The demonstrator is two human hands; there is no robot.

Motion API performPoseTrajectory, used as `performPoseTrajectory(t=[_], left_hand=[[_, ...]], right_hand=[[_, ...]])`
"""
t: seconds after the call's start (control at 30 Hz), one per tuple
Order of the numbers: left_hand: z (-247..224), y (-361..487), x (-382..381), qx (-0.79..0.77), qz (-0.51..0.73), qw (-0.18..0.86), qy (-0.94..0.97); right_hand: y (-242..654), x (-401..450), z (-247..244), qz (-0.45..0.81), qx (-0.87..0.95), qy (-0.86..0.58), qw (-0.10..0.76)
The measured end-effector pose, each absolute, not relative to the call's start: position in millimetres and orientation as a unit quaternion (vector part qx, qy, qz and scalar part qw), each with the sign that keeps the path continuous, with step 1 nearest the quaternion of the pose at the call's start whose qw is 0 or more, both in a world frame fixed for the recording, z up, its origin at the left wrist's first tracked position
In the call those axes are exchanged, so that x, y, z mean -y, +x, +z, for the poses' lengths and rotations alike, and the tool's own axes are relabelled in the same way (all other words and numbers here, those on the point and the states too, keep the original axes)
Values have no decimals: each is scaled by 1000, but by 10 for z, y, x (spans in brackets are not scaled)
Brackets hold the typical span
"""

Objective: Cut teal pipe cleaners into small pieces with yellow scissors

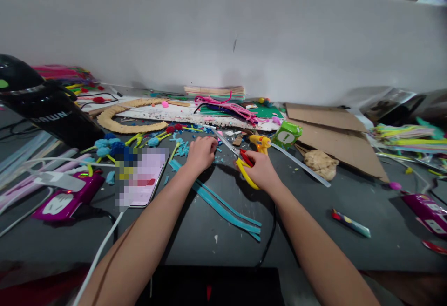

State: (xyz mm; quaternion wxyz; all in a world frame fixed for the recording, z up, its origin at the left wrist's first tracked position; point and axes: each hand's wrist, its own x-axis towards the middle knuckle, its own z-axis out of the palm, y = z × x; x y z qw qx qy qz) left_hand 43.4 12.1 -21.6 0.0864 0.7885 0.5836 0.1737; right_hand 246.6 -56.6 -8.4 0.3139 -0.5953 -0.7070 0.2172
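Observation:
My right hand [262, 170] is closed round the handles of a pair of scissors [247, 173], yellow and red. The blades point away and to the left, past the fingertips of my left hand [202, 153]. That hand is curled with its fingers pressed together, and what they hold, if anything, is hidden. Small blue cut pieces [180, 156] lie scattered beside it. Long blue pipe cleaners [226, 207] stretch over the grey table [216, 250], partly under my left wrist. Just beyond my right hand lies a yellow glue gun [260, 143].
On the left are a phone [153, 175] with a white cable, a purple power strip [70, 196] and a black bottle [45, 105]. To the right lie a green packet [287, 134], cardboard [335, 138], a tan lump [321, 164] and a lighter [350, 223]. A white wall [157, 31] stands behind.

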Motion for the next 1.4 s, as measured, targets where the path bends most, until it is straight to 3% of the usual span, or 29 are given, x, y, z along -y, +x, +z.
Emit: performPoseTrajectory(t=[0.13, 0.33, 0.5, 0.83, 1.17, 1.4], left_hand=[[-224, 385, -162, -548, 268, 163, 775], [-142, 314, -132, -452, 458, 438, 628], [-17, 231, -63, -425, 494, 508, 563], [10, 153, -65, -428, 484, 523, 555], [26, 52, -79, -466, 566, 384, 562], [-14, 155, -78, -466, 635, 378, 487]], right_hand=[[2465, 564, -74, 210, 707, -601, 309], [2437, 575, -32, 208, 693, -602, 338], [2406, 601, -3, 210, 688, -608, 337], [2420, 596, -26, 198, 697, -609, 324], [2428, 603, -107, 204, 712, -598, 306], [2391, 599, -131, 211, 708, -599, 311]])
